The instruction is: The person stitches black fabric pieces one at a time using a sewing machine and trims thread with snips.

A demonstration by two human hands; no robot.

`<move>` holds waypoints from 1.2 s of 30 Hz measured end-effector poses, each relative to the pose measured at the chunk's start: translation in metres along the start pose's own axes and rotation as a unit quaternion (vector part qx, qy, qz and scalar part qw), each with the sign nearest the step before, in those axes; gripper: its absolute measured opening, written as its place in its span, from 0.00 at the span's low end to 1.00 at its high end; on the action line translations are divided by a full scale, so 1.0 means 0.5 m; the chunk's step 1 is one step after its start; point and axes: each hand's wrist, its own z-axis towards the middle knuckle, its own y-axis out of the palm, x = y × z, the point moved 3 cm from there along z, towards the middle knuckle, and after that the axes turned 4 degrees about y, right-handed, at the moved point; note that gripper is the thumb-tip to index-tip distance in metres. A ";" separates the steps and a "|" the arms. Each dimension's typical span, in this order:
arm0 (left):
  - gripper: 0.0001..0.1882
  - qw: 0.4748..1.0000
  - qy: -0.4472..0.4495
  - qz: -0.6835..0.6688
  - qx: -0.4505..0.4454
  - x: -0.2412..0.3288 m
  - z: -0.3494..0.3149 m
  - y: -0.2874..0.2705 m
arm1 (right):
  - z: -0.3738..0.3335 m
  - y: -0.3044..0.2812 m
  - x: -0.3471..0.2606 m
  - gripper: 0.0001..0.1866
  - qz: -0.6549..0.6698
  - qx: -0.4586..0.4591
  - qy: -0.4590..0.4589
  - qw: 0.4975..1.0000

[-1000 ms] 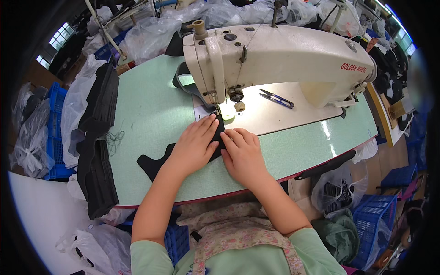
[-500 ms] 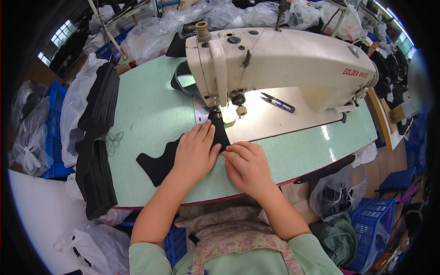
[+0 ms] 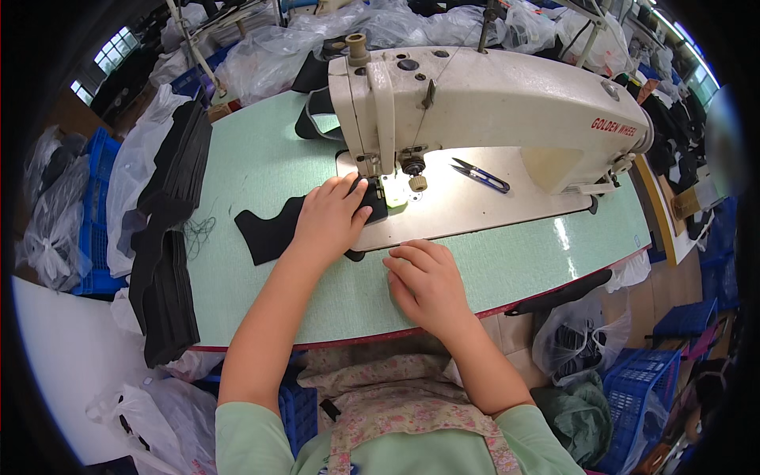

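A black fabric piece point(image 3: 273, 232) with a wavy edge lies on the pale green table, its right end at the presser foot point(image 3: 381, 190) of a white sewing machine point(image 3: 499, 99). My left hand point(image 3: 328, 215) lies flat over the piece, fingers stretched toward the needle area, and hides its middle. Apart from the fabric, my right hand point(image 3: 430, 285) rests near the table's front edge. Its fingers are curled in together with nothing visible in them. Blue-handled thread snips point(image 3: 480, 175) lie on the machine's metal bed.
A tall stack of black cut pieces point(image 3: 170, 237) stands along the left table edge, with loose thread point(image 3: 199, 229) beside it. Another black piece point(image 3: 317, 119) lies behind the machine head. Blue crates point(image 3: 645, 396) and plastic bags point(image 3: 582, 332) surround the table point(image 3: 253, 158).
The fabric piece has turned clockwise, its near end swinging away from me, and my left hand has moved with it. My right hand no longer touches the fabric's edge.
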 end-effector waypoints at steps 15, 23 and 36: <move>0.12 0.999 -0.019 -0.024 -0.021 -0.047 0.066 0.009 | -0.003 0.004 0.002 0.11 0.014 0.019 0.002 1.000; 0.22 0.995 -0.091 0.003 0.047 -0.120 -0.012 -0.021 | -0.005 0.011 0.014 0.11 0.035 0.038 0.019 0.999; 0.20 0.878 -0.341 -0.230 0.246 -0.314 -0.232 -0.058 | -0.007 0.022 0.014 0.14 0.074 0.013 0.000 0.997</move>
